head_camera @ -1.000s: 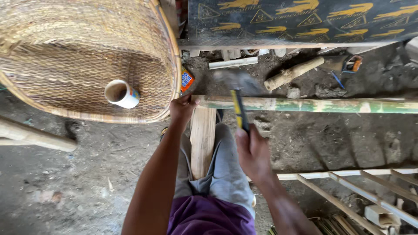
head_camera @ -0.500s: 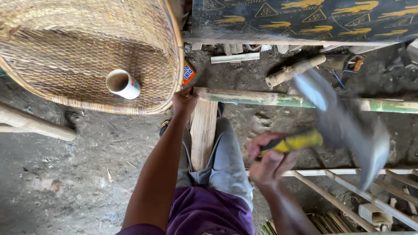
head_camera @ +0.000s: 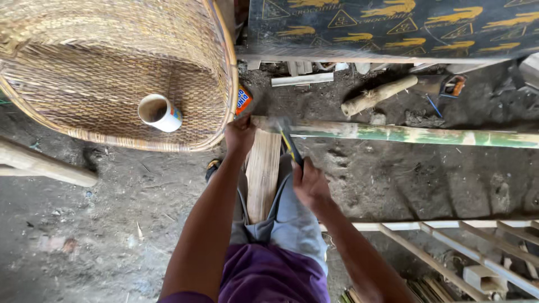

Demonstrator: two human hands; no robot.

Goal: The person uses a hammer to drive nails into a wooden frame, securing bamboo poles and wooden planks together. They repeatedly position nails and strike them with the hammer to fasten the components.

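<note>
Your right hand, clenched around the yellow-handled blade, had swung down from its raised position onto the bamboo pole's end, which your left hand gripped.

I see both of my arms bare from the bottom of the view up to the wrists, with no sleeve, watch or band on either one. My left hand and right hand wear no gloves and no rings that I can make out. Below them I have a purple garment with soft folds, and grey-blue trousers, worn and faded pale at the knee. A dark sandal peeks out beside my left forearm.
</note>
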